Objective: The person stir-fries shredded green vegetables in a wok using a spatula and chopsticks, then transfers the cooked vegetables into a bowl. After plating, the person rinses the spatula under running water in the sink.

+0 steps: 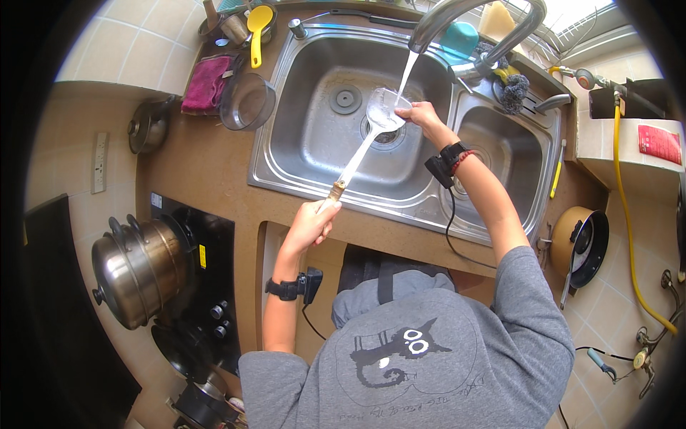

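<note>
A metal wok spatula [358, 159] slants over the large sink basin [316, 142], its blade towards the tap. My left hand [309, 225] is closed around its handle at the counter's front edge. Fingers of my right hand [420, 115] pinch the right edge of the blade. From the tap [429, 32] a stream of water [408, 72] falls onto the wet blade beside these fingers. Below the blade lies the drain [390, 140], partly hidden by it. A round grey stopper [345, 99] rests on the basin floor.
A smaller basin [522, 155] adjoins on the right. Left of the sink are a clear bowl [247, 102], a magenta cloth [206, 83] and a yellow rice paddle [258, 32]. A steamer pot [142, 271] stands on the hob [220, 279]. A black cable [453, 225] hangs from my right wrist.
</note>
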Available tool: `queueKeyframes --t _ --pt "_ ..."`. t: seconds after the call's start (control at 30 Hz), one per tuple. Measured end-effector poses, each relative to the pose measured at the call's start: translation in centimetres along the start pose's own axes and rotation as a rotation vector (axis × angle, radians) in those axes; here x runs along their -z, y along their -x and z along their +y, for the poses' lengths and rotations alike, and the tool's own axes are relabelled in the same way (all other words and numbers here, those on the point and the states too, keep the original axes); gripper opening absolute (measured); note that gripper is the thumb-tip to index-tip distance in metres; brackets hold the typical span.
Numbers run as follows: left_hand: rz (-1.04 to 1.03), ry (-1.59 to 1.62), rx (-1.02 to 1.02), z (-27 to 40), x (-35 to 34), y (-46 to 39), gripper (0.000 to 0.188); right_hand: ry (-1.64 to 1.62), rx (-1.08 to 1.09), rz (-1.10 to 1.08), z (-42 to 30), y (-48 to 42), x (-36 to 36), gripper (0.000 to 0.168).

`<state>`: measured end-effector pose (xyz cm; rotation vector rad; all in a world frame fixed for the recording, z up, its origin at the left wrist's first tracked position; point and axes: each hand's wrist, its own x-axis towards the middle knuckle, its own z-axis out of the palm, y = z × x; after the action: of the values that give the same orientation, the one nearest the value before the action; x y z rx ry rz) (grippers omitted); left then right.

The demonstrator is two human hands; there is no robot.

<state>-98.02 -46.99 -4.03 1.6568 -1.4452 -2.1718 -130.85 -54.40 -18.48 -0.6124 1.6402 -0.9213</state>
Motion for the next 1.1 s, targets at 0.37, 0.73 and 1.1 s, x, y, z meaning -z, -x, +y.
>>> queueKeyframes --t 0.37,0.73,1.1 --pt "-0.002 -0.168 -0.016 0.6 0.2 0.1 0.030 -0.229 0.059 0.084 0.6 -3.0 0.7 0.025" --pt "0.400 -0.943 -0.456 0.4 1.8 -0.5 0.029 -0.168 -0.083 -0.134 0.1 -2.1 1.5 0.056" --pt "0.610 -1.583 -0.693 -0.4 5.0 -3.1 0.030 0.091 0.058 -0.221 -1.4 0.7 1.7 0.062"
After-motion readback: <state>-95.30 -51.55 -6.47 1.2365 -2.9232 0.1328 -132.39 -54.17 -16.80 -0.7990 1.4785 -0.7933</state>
